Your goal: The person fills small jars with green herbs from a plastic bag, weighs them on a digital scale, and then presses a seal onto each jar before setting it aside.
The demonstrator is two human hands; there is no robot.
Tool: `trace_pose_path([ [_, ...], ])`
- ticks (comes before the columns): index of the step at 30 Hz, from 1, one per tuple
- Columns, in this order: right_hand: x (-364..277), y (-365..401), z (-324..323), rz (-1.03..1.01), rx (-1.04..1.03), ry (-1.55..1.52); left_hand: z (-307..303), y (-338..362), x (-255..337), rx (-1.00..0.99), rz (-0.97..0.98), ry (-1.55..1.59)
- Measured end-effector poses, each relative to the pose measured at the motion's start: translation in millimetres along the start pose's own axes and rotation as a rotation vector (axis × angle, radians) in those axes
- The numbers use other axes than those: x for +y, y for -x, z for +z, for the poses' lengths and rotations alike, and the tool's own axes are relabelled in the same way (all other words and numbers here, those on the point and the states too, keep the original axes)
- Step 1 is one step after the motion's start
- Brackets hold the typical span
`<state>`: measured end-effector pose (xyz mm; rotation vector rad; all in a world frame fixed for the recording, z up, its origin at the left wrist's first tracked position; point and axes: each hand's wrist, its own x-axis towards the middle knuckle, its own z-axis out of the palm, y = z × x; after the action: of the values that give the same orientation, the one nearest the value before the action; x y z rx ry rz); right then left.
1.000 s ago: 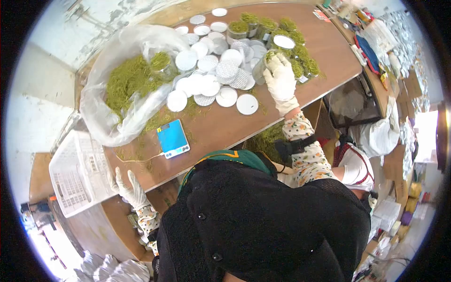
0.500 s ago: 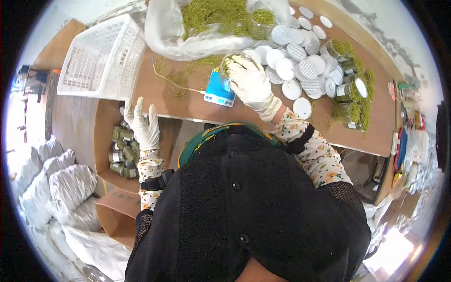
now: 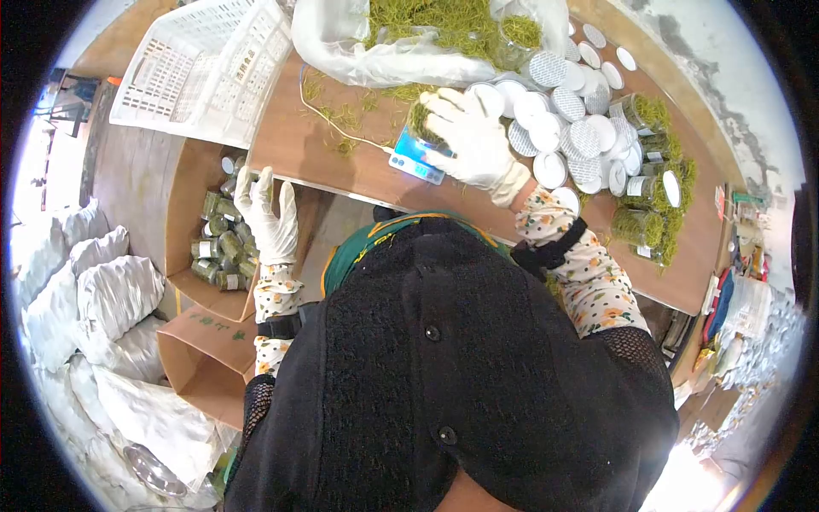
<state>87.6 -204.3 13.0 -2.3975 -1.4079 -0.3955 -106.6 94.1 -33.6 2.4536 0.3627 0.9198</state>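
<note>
My right hand (image 3: 478, 145), in a white glove, is wrapped around the right side of a clear jar (image 3: 424, 122) with green shreds in it. The jar is on a small blue digital scale (image 3: 416, 168), and my palm and fingers hide part of it. White round lids (image 3: 544, 132) lie in a heap just right of that hand. My left hand (image 3: 273, 226), also gloved, is raised with fingers apart and holds nothing. It hovers at the right side of a cardboard carton (image 3: 183, 213) that contains several filled jars (image 3: 229, 247).
A plastic-lined heap of green shreds (image 3: 426, 26) is at the back, with a filled jar (image 3: 519, 36) beside it. A white crate (image 3: 200, 72) stands at left. Filled jars (image 3: 640, 226) line the right side. A cable (image 3: 337, 128) reaches the scale.
The view has shifted slightly. My right hand has moved from over the jar's mouth to its right side. My left hand stays open near the carton.
</note>
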Motion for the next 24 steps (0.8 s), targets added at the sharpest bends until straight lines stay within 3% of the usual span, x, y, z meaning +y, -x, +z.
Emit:
trace_pose_path([
  [4,24,5,-49,0.087,0.31,-0.226,8,-11,5,-0.026,-0.009,0.044],
  [7,54,24,-47,0.389,0.387,-0.402,16,-17,11,-0.057,-0.003,0.037],
  [8,52,27,-55,0.366,0.411,-0.396,19,-19,13,-0.063,0.018,0.023],
  [11,60,54,-26,0.486,0.399,-0.482,29,-24,20,-0.07,0.054,0.068],
  [13,51,55,-33,0.515,0.046,-0.339,34,-24,22,-0.089,0.059,0.114],
  [15,36,46,-39,0.456,-0.195,-0.125,39,-27,31,-0.1,0.101,0.093],
  [16,47,63,-5,0.336,0.008,-0.209,42,-27,34,-0.133,0.132,0.081],
  [18,46,59,-5,0.17,-0.052,-0.113,51,-32,47,-0.199,0.267,0.133],
  [19,46,56,-6,0.082,-0.083,-0.065,56,-36,50,-0.388,0.24,0.195],
  [21,44,48,-9,0.068,-0.111,-0.051,64,-44,67,-0.655,0.24,0.077],
  [24,45,37,-10,0.108,-0.114,-0.166,79,-60,87,-0.662,0.422,0.0],
])
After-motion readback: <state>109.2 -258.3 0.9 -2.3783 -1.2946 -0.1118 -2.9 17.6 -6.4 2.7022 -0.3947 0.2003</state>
